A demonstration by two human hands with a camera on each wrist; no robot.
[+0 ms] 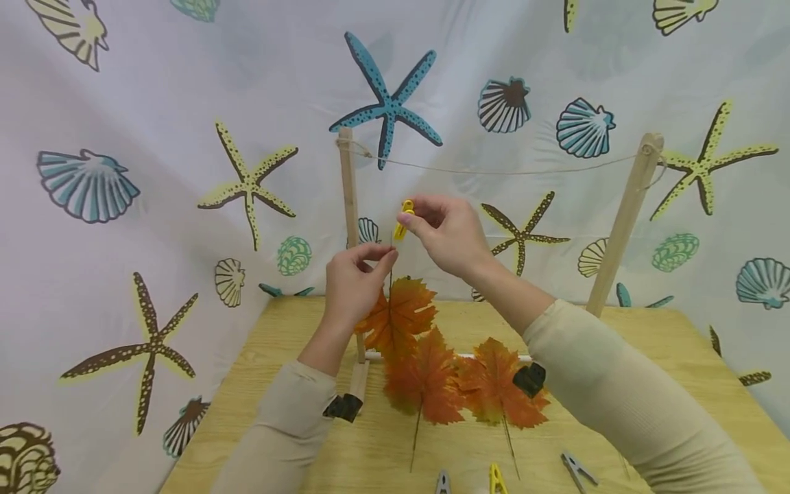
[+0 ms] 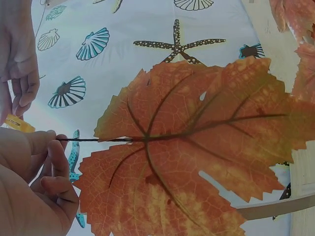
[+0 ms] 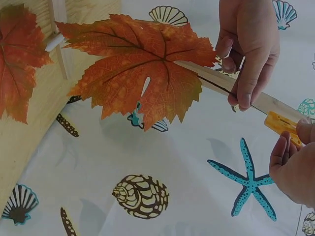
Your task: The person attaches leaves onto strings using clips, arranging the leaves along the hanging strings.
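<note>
Left hand point(image 1: 354, 281): near centre of the head view, thumb and fingertips pinching the stem point(image 2: 81, 140) of an orange leaf point(image 1: 398, 319). Leaf hangs below that hand, at centre of the head view, in front of the lower part of the left post point(image 1: 349, 192); in the left wrist view it fills the middle and right. Its lower edge overlaps the next leaf in the head view; contact cannot be told.

Right hand point(image 1: 450, 233): just above and to the right of the left, gripping a yellow clip point(image 1: 401, 223) between thumb and fingers, clip tilted. In the right wrist view, stem runs past the left fingertips to the clip's nose at right edge; whether the clip bites it cannot be told.

Twine point(image 1: 494, 171): spans upper middle of the head view, tied to left post and right post point(image 1: 626, 219), sagging slightly, above both hands.

Table point(image 1: 648, 384): wood-grained, lower part of the head view. On it, lower centre, a second leaf point(image 1: 426, 377) and a third leaf point(image 1: 500, 384) side by side, stems toward the bottom. Bottom edge: grey clip point(image 1: 443, 482), spare yellow clip point(image 1: 496, 479), another grey clip point(image 1: 578, 472) farther right.

Backdrop point(image 1: 308, 89): white cloth, starfish and shell print.
</note>
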